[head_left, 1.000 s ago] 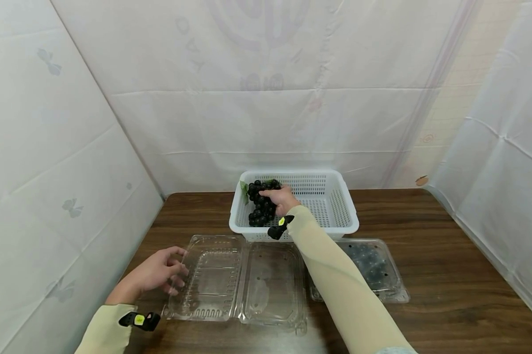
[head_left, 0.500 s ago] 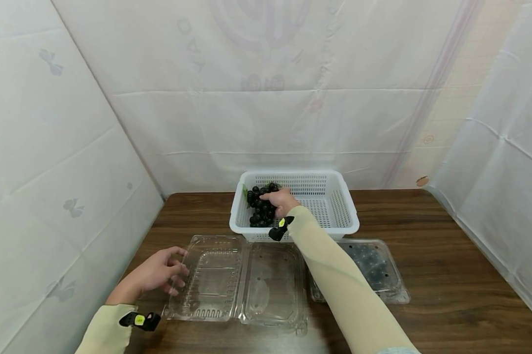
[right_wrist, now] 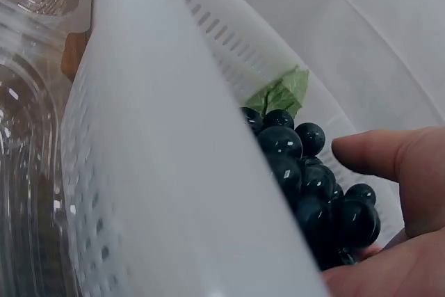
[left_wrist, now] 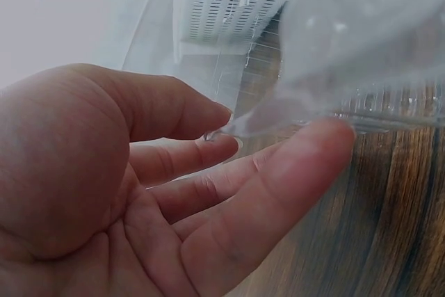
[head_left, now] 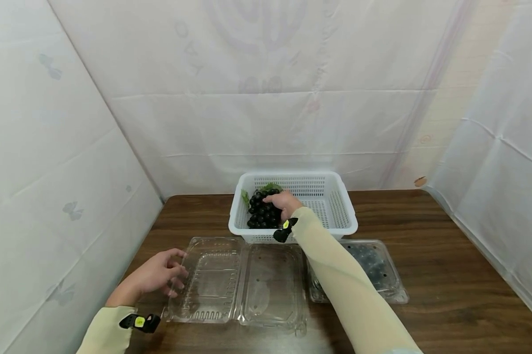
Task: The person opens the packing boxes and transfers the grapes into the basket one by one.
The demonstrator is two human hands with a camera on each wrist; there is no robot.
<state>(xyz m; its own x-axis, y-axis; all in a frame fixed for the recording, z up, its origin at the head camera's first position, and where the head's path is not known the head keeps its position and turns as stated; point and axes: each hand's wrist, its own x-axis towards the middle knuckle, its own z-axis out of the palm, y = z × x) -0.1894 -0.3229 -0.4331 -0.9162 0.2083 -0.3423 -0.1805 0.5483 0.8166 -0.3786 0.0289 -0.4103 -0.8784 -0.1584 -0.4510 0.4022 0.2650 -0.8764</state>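
Note:
My right hand [head_left: 285, 202] reaches into the white plastic basket [head_left: 336, 231] and holds a bunch of dark grapes [head_left: 262, 214] with green leaves at its left end. In the right wrist view, the thumb stands slightly apart beside the grapes [right_wrist: 316, 186], while other fingers go beneath them, mostly hidden by the basket rim. My left hand [head_left: 159, 271] is at the left edge of a clear plastic clamshell box [head_left: 217, 275] that lies open. Its fingers are loosely bent and spread; in the left wrist view a thin plastic edge [left_wrist: 271, 113] passes between thumb and fingers.
Partly behind my right forearm, a closed clear clamshell box [head_left: 374, 268] with dark round contents lies on the right. All stand on a brown wooden table [head_left: 425, 246]. White sheeting [head_left: 266, 123] hangs behind and at both sides.
The grape bunch has shifted and turned a little in the basket, showing more leaf at the back. My right hand has moved slightly right; my left hand stays in place.

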